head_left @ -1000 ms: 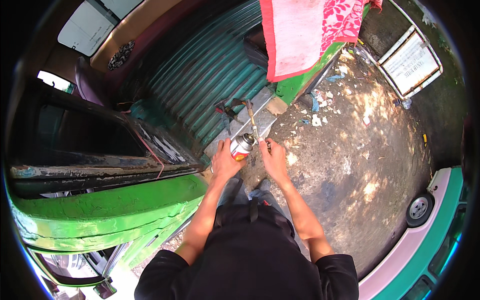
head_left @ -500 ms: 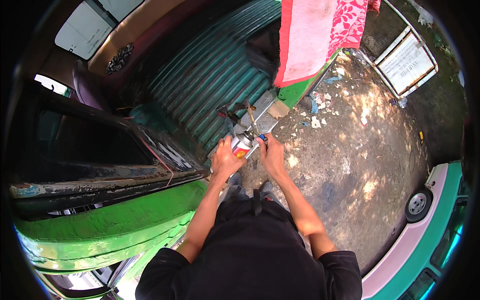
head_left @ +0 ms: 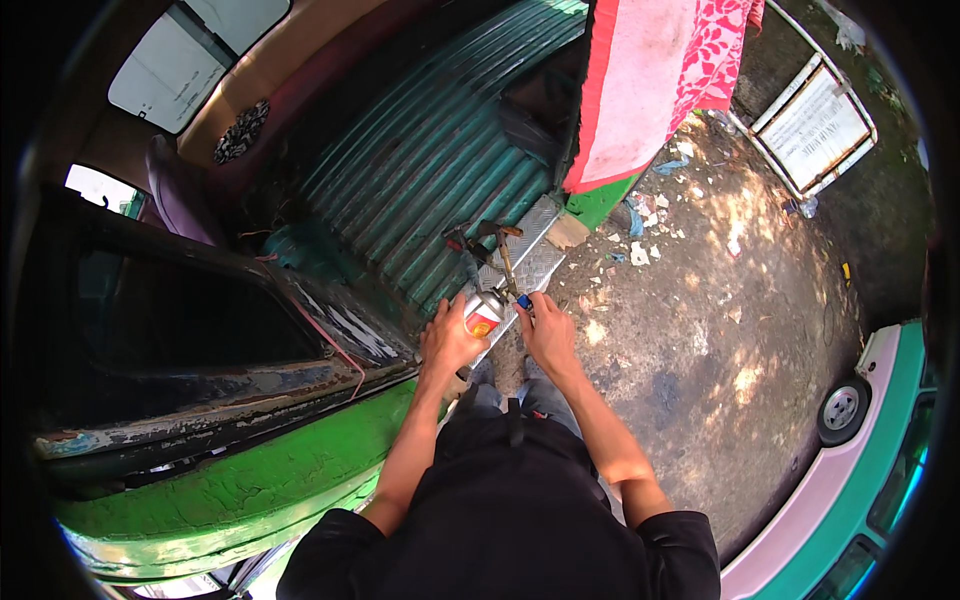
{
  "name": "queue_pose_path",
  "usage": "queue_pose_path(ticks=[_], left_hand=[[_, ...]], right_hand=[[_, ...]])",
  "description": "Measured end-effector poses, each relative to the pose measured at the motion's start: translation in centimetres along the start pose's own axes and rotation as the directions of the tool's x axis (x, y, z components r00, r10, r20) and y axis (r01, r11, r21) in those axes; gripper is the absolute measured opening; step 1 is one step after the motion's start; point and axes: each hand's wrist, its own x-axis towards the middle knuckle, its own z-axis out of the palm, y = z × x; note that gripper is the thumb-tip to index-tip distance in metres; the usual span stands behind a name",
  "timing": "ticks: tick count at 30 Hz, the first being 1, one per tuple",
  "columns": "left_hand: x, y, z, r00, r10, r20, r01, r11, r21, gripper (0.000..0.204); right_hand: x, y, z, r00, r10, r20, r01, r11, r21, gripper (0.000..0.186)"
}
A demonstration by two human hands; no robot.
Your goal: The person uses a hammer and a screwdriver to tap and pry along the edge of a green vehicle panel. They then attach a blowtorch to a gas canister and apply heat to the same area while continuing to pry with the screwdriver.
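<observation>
My left hand (head_left: 450,342) is wrapped round a gas canister (head_left: 482,316) with a white and red side and a metal shoulder, held tilted. My right hand (head_left: 549,335) pinches a small blue piece (head_left: 524,301) close to the canister's top; whether the two are joined I cannot tell. Just beyond my hands, a hammer (head_left: 507,262) with a wooden handle lies on the silver tread plate (head_left: 541,270). Beside it is another tool (head_left: 461,243) with dark and red parts, its kind unclear.
Ahead stretches the ribbed green floor (head_left: 400,200) of a vehicle. A pink and red cloth (head_left: 640,100) hangs over its edge. At left stands a worn door (head_left: 200,380) above a green body panel (head_left: 250,450). Rubbish (head_left: 640,252) litters the ground; a pink and green vehicle (head_left: 800,530) stands at right.
My view has shifted slightly, and my hands sit a little lower in it. Both hands keep their hold on the canister and the blue piece.
</observation>
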Motion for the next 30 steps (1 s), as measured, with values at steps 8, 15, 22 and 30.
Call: queue_pose_path(ticks=[8,15,22,30], left_hand=[[1.0,-0.1,-2.0,0.99,-0.121,0.07,0.107,0.977,0.184,0.101],[-1.2,-1.0,-4.4,0.997,0.05,0.056,-0.059,0.981,0.185,0.09],[-2.9,-0.8,-5.1,0.997,0.063,-0.042,-0.056,0.986,0.158,0.078],[-3.0,-1.8,-6.5,0.998,-0.041,0.049,0.035,0.991,0.129,0.097]], right_hand=[[1.0,5.6,2.6,0.896,0.325,0.303,-0.434,0.784,0.443,0.032],[5.7,5.0,0.3,0.706,0.382,0.596,-0.708,0.398,0.583,0.05],[8.1,5.5,2.5,0.625,0.436,0.647,-0.78,0.323,0.536,0.047],[8.5,4.1,4.3,0.77,0.327,0.548,-0.623,0.568,0.537,0.04]])
